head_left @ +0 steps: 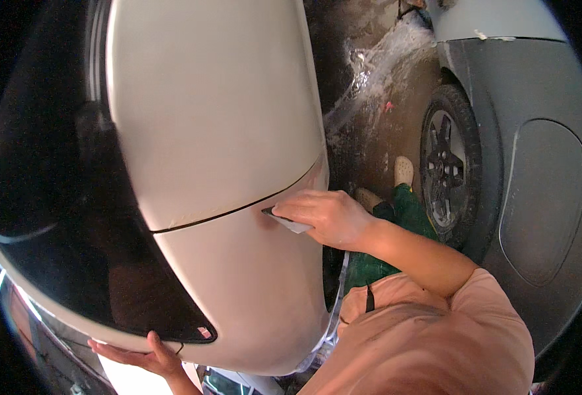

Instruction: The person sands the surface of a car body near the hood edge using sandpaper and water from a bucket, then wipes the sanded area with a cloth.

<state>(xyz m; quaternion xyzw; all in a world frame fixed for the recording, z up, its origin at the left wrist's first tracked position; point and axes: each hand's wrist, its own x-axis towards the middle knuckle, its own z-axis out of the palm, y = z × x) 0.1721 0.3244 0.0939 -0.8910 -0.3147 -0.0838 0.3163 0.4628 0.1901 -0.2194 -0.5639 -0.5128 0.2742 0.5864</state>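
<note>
My right hand [333, 216] presses a folded piece of sandpaper [292, 225], dark on one face and pale grey on the other, against the rear panel [258, 283] of a pale, matt car body. The paper sits just below the seam where this panel meets the longer panel [218, 99] beyond. A darker, smudged patch shows beside its edge. At the lower left, my left hand [147, 359] lies with fingers stretched out along the car's edge, below the corner of the dark window glass [47, 164]. It holds nothing.
A second, dark grey car [534, 85] stands close on the right, with a black-spoked wheel [445, 158]. My clog [403, 170] is on the floor between the cars. Crumpled clear plastic sheeting [386, 62] lies on the wet-looking floor further ahead.
</note>
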